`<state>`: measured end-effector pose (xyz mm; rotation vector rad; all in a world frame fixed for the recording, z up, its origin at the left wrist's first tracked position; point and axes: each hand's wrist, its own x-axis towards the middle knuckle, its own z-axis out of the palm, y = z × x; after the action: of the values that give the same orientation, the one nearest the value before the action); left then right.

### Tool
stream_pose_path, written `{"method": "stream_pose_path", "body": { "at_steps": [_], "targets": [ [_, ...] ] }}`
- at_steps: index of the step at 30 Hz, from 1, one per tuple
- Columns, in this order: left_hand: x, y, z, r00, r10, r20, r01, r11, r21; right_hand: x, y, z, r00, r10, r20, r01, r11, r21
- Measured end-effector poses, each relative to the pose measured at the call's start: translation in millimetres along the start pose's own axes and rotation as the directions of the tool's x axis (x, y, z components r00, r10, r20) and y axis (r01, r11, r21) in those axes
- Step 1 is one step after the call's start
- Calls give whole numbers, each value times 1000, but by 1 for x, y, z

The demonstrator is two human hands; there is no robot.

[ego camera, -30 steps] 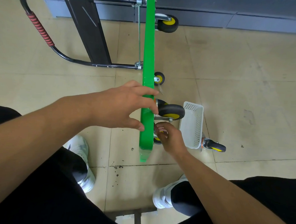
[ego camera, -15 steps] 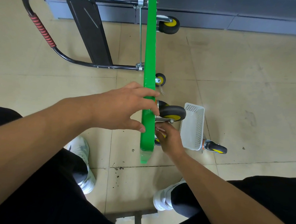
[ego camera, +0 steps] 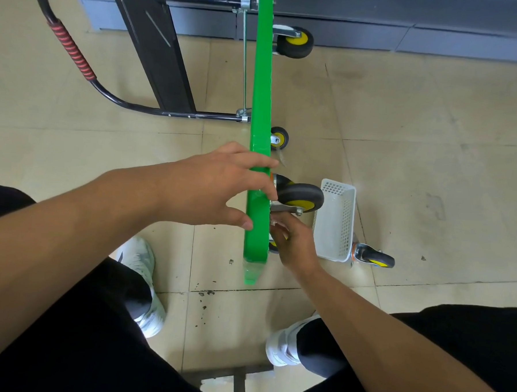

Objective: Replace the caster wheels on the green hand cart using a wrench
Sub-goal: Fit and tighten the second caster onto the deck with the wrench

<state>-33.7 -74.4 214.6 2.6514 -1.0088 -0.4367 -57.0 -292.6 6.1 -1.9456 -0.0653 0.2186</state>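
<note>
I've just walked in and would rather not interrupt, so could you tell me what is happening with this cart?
A person has the green hand cart standing on edge on the tiled floor. The left hand grips its upper edge, while the right hand works at the mounting plate of the large caster wheel; what it holds is hidden. A white basket and a loose caster lie beside the cart. No wrench shows.

The green cart [ego camera: 263,76] stands on its side, deck seen edge-on, its black handle [ego camera: 76,54] reaching left. Black, yellow-hubbed wheels jut right from it, the nearest wheel [ego camera: 300,195] among them. A loose wheel [ego camera: 375,258] lies apart on the floor.
</note>
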Motion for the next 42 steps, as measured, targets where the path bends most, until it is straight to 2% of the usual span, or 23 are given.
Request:
{"method": "stream_pose_path", "body": {
  "at_steps": [3,9,15,20,22,25,29,34,38,42],
  "targets": [
    [1,0,0,1000,5,-1,-5,1000,7,-1,2,2,996,-77,-34,77,997,-27],
    [1,-1,0,1000,8,-6,-8,1000,6,-7,1,7,999,-31,-30,32,999,7],
    [1,0,0,1000,6,-2,-6,1000,10,-21,-6,1,999,-6,40,6,1000,-9],
    [1,1,-1,1000,0,3,0,1000,4,-31,-11,-4,994,93,60,-94,996,11],
    [0,1,-1,1000,2,3,-2,1000,5,-36,-17,-5,987,141,75,-146,987,71],
    [1,1,-1,1000,1,6,-1,1000,12,-42,-35,-11,963,250,103,-266,943,199],
    [1,2,-1,1000,4,2,-4,1000,14,-48,-61,-18,908,381,171,-416,867,273],
    [1,1,0,1000,9,-1,-9,1000,16,-44,-90,-34,788,532,311,-615,711,341],
    [1,-1,2,1000,18,-15,-18,1000,8,-35,-104,-42,713,558,425,-701,590,401],
    [1,-2,1,999,34,-20,-33,999,17,-24,-113,-42,690,552,469,-724,521,452]
  ]
}}
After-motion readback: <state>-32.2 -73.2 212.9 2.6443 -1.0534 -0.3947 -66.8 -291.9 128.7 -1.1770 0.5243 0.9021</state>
